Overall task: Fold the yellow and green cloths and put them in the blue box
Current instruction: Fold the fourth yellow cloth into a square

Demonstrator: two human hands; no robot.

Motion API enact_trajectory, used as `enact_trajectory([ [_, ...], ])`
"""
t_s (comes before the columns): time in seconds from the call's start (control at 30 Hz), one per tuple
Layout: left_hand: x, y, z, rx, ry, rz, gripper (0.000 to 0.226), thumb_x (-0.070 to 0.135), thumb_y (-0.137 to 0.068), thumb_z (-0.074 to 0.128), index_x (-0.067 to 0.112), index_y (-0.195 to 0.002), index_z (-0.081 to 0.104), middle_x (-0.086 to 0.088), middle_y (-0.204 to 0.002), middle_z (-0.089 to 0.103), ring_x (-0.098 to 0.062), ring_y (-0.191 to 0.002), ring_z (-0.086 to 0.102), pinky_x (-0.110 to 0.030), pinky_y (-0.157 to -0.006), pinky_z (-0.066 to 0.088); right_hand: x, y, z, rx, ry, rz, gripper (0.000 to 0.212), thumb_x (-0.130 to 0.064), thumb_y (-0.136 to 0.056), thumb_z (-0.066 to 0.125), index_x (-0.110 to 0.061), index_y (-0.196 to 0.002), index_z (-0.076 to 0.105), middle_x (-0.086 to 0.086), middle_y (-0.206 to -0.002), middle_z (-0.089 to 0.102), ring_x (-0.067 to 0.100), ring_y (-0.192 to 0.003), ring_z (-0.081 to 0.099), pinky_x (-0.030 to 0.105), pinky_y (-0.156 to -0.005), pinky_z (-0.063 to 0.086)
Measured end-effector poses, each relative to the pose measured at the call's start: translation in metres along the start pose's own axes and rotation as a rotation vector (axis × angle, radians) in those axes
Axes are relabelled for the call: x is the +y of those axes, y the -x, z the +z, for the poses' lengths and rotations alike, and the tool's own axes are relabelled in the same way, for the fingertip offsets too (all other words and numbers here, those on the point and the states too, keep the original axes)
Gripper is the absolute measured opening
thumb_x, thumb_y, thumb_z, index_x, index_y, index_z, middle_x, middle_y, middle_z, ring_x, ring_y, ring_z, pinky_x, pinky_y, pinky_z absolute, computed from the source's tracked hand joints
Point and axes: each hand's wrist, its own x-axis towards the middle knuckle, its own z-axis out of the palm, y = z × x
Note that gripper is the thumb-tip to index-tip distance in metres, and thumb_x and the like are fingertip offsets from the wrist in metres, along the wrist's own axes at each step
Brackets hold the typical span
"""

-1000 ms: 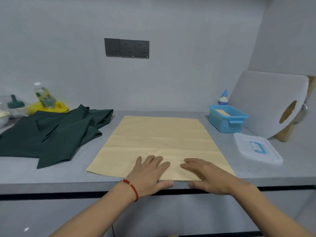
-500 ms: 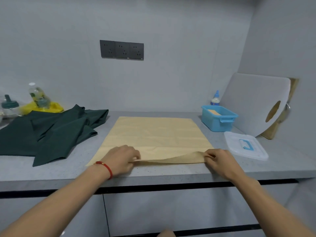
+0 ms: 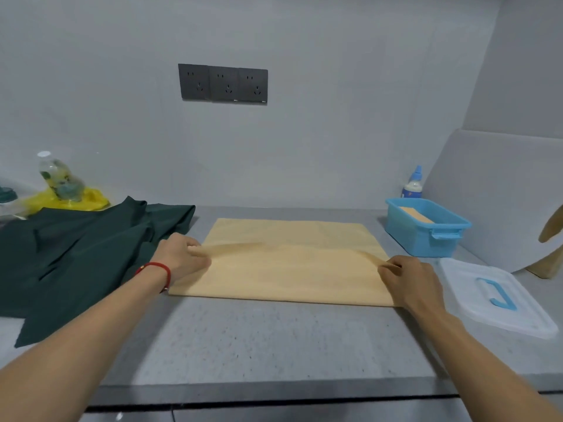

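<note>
Left hand [image 3: 182,260]: fingers pinched together on a corner of the yellow cloth [image 3: 292,269], at the cloth's left side, centre-left of the frame. A red cord bracelet [image 3: 158,269] sits on that wrist. Right hand [image 3: 411,281]: fingers likewise clamped on the opposite corner, at the cloth's right side, centre-right of the frame. The held edge is raised off the lower layer and stretched between the two hands, sagging slightly in the middle; motion blur obscures its exact line.

The yellow cloth lies doubled over on the grey countertop [image 3: 274,339], centre of the frame, its fold line toward the bottom of the frame and its far edge toward the wall.

The green cloth [image 3: 76,257] lies crumpled and unfolded at the left of the frame, just beside the yellow cloth; the left hand overlaps its edge.

The blue box [image 3: 426,236] stands right of centre, near the far right corner of the yellow cloth but apart from it, with a tan item inside. Its clear lid [image 3: 493,296], with a blue handle, lies flat below it at the right edge, beside the right hand.

A glue bottle [image 3: 412,184] stands behind the box against the wall.
</note>
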Motion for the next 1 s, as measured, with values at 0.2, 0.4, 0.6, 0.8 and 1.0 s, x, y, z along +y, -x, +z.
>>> enact_trajectory([
  [0.2, -0.013, -0.043, 0.035, 0.109, 0.024, -0.094, 0.026, 0.033, -0.077, 0.083, 0.015, -0.089, 0.069, -0.003, -0.092, 0.067, -0.025, -0.092, 0.062, -0.036, -0.079, 0.051, -0.001, -0.041, 0.035, 0.069, 0.264, 0.005, 0.022, -0.037, -0.098, 0.058, -0.017, -0.089, 0.058, 0.004, -0.088, 0.065, 0.028, -0.083, 0.061, 0.036, -0.067, 0.046],
  [0.4, -0.023, -0.052, 0.051, 0.214, -0.047, -0.097, 0.013, 0.037, -0.078, 0.074, 0.026, -0.078, 0.068, 0.003, -0.071, 0.065, -0.019, -0.073, 0.061, -0.029, -0.058, 0.044, 0.017, -0.057, 0.042, 0.084, 0.235, 0.077, 0.042, -0.021, -0.091, 0.056, -0.014, -0.132, 0.053, 0.013, -0.107, 0.071, 0.037, -0.099, 0.064, 0.04, -0.073, 0.043],
  [0.6, -0.025, -0.059, 0.056, 0.27, -0.161, -0.069, 0.021, 0.009, -0.084, 0.056, 0.003, -0.065, 0.063, -0.008, -0.061, 0.055, -0.029, -0.059, 0.051, -0.034, -0.055, 0.046, 0.015, -0.059, 0.045, 0.089, 0.126, 0.063, 0.037, -0.021, -0.096, 0.06, -0.016, -0.131, 0.052, 0.011, -0.11, 0.07, 0.037, -0.104, 0.062, 0.046, -0.082, 0.052],
  [0.8, -0.026, -0.063, 0.058, 0.332, -0.199, -0.067, 0.032, 0.004, -0.083, 0.056, 0.002, -0.051, 0.051, -0.01, -0.053, 0.048, -0.029, -0.05, 0.044, -0.027, -0.046, 0.034, 0.019, -0.061, 0.044, 0.106, -0.063, 0.181, 0.042, -0.022, -0.091, 0.061, -0.02, -0.132, 0.051, 0.002, -0.093, 0.068, 0.03, -0.092, 0.058, 0.04, -0.073, 0.044],
  [1.0, -0.026, -0.061, 0.056, 0.341, -0.295, -0.084, 0.026, 0.007, -0.084, 0.055, 0.011, -0.061, 0.066, -0.007, -0.061, 0.055, -0.026, -0.055, 0.043, -0.032, -0.054, 0.041, 0.023, -0.062, 0.047, 0.098, -0.173, 0.124, 0.039, -0.006, -0.091, 0.066, -0.013, -0.128, 0.056, 0.0, -0.086, 0.063, 0.026, -0.091, 0.06, 0.045, -0.084, 0.05],
])
